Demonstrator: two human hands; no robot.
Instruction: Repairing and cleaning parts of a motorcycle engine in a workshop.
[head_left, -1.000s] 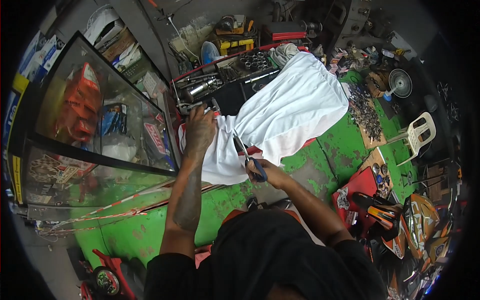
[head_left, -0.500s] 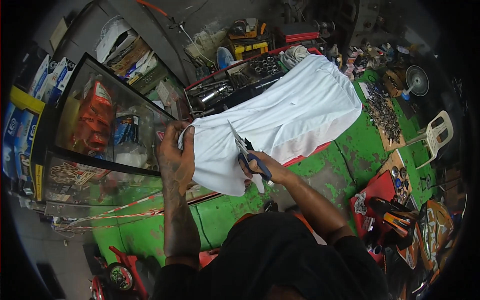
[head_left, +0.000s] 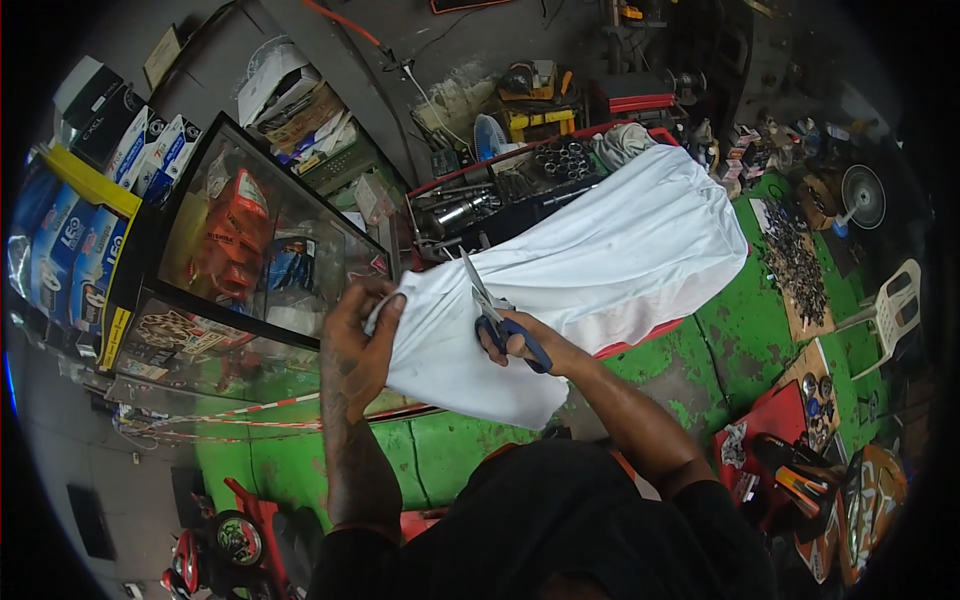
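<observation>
On the worn green floor [head_left: 745,320] of a crowded workshop, whose outer reaches fade into black at the curved rim, a person's dark-clad head and shoulders [head_left: 545,510] block the lower middle of the view. At left stands a glass-sided display case [head_left: 335,245], its contents blurred behind the panes. A red-edged bench [head_left: 640,338] runs away toward the upper right, most of its near side hidden under a white cloth [head_left: 610,250]; metal tools [head_left: 460,210] show along its far side. At lower right, an orange-and-black motorcycle [head_left: 868,505] is cut short by the dark rim. Bare floor opens between the bench and the motorcycle, with a narrower strip on the person's side; at left, the case stands just beside the left hand. The cloth spreads before and between both hands, its near end drooping past the bench edge. The left hand [head_left: 362,340] pinches its left edge, some fingertips out of sight. The right hand [head_left: 525,345] is closed around the blue handles of scissors [head_left: 480,288], the blades pointing away over the cloth; whether they bite the fabric cannot be told.
</observation>
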